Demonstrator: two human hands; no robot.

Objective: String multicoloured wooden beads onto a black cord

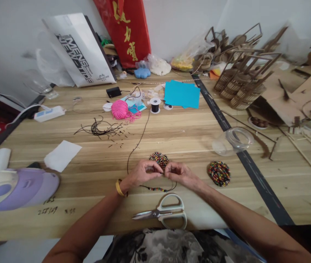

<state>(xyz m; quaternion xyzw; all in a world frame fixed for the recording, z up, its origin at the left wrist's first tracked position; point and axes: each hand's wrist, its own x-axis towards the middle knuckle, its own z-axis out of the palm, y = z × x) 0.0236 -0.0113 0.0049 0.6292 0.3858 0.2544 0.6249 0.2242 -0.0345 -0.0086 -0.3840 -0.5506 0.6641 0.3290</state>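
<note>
My left hand and my right hand meet fingertip to fingertip over the table, both pinching. A thin black cord runs from the black spool down behind my left wrist, then loops up toward my right fingers. Small multicoloured beads are threaded on its lower stretch. The cord's end between my fingertips is too small to make out clearly. Just beyond my hands lies a heap of coloured beads, partly covered by my fingers. Scissors with pale handles lie nearer my body.
A second bead coil is at the right, near a clear plastic cup. Cut black cords, pink yarn and blue sheets lie farther back. A purple-and-white appliance stands left. Brown baskets crowd the right.
</note>
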